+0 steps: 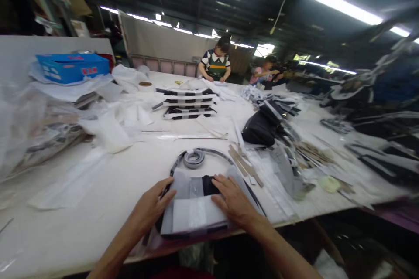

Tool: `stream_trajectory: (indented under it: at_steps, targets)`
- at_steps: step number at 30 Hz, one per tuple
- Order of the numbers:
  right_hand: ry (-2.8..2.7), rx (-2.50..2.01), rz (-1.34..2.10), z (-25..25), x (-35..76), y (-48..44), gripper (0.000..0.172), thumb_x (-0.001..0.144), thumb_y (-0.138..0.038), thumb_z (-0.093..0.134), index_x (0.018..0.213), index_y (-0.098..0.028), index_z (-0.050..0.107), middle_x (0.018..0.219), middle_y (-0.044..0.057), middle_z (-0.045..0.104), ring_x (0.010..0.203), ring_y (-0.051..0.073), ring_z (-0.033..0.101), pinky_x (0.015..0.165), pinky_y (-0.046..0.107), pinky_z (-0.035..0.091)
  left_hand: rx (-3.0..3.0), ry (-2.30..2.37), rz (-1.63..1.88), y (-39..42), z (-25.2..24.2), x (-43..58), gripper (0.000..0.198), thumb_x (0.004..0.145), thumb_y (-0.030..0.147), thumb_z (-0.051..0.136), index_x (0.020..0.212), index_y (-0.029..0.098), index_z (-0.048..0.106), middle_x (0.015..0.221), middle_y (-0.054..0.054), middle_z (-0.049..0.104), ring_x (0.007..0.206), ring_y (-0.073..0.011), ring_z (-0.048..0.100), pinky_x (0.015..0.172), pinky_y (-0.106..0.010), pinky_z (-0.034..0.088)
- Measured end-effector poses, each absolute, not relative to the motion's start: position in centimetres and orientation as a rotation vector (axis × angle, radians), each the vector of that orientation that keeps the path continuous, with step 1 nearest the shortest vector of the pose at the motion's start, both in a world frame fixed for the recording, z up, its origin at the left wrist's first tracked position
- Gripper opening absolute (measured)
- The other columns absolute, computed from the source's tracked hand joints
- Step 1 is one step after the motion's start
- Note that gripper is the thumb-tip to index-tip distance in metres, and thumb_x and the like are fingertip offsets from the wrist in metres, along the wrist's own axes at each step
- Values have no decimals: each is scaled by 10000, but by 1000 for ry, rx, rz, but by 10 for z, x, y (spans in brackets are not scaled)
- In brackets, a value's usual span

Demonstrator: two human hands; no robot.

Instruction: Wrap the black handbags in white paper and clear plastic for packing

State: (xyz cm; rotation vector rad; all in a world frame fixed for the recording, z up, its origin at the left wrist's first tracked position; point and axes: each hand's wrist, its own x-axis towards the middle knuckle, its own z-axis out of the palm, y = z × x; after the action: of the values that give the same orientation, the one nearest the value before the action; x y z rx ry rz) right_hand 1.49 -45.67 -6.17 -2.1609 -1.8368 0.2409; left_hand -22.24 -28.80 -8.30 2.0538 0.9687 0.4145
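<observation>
While left hand (154,201) touches bag (195,212), right hand (234,200) rests atop.

From my screen I see 1 white table (81,231). On it, between the left hand (157,200) and the right hand (234,198), lies 1 grey-and-black bag (196,187); rightward, brown strips (238,162); beyond both hands, 1 striped stack (190,103).

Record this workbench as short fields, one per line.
Left hand: at the left edge of the wrapped bag; grip unclear
Right hand: fingers spread on the wrapping
Grey coil: by the arc of the dark strap
Farther back: stack of black-and-white pieces
Far left: blue box
Right: black bag, brown strips
Across the table: a person
</observation>
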Motion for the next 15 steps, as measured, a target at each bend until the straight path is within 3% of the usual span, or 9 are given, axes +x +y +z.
stream_trajectory:
  at_steps: [2,5,9,12,15]
  targets:
    - [-1817,-2153,217,-62,14,-458,456,961,-341,516,1387,-181,545,1467,118,501,1390,272,424,1182,521,282,2039,993,456,-268,-82,-226,555,869,572,407,1209,200,639,1226,-68,694,1126,-253,658,998,-368,516]
    - [-1829,-2113,141,-66,14,-459,449,958,-334,523,1380,-182,549,1454,115,518,1379,263,438,1180,505,295,2185,1136,558,-241,-95,-223,520,873,522,412,1190,183,646,1182,-77,712,1053,-254,690,959,-371,541]
    - [-1874,-2076,28,-81,17,-463,436,974,-332,489,1376,-174,550,1448,114,526,1370,267,450,1169,514,313,2558,1283,558,-234,-125,-218,478,870,352,460,1234,91,629,1349,-166,602,1300,-295,530,1108,-440,413]
    - [-1913,-2014,-64,-102,27,-464,443,985,-382,466,1382,-203,547,1449,97,527,1360,269,464,1158,511,327,2783,1411,434,-241,-141,-216,478,920,346,469,1350,156,555,1467,-143,488,1388,-313,422,1133,-539,345]
    - [-1944,-1952,-163,-122,38,-462,450,984,-428,454,1367,-220,566,1445,90,530,1337,279,492,1141,510,348,2873,1467,406,-249,-147,-215,477,962,362,434,1397,184,511,1496,-126,456,1400,-290,408,1143,-529,326]
